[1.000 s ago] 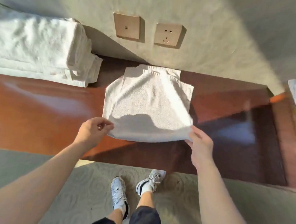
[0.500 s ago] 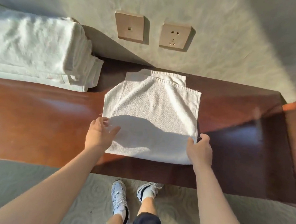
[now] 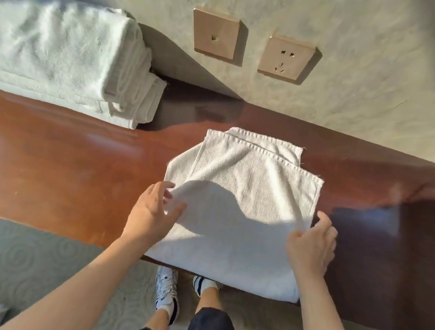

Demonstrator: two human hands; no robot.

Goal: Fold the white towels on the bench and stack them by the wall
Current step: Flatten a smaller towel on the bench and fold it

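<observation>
A white towel, folded over once with uneven far edges, lies on the reddish-brown bench, its near edge hanging slightly over the bench front. My left hand pinches the towel's left edge between thumb and fingers. My right hand pinches the towel's right edge, lifting a fold of cloth. A stack of folded white towels sits against the wall at the far left.
Two beige wall plates, one a socket, are mounted on the wall behind the bench. Patterned carpet lies below the bench front, where my shoes stand. The bench's right end is in shadow.
Both hands slid from the towel's near corners to its side edges and now pinch the cloth. The towel lies nearer the bench front than before.
</observation>
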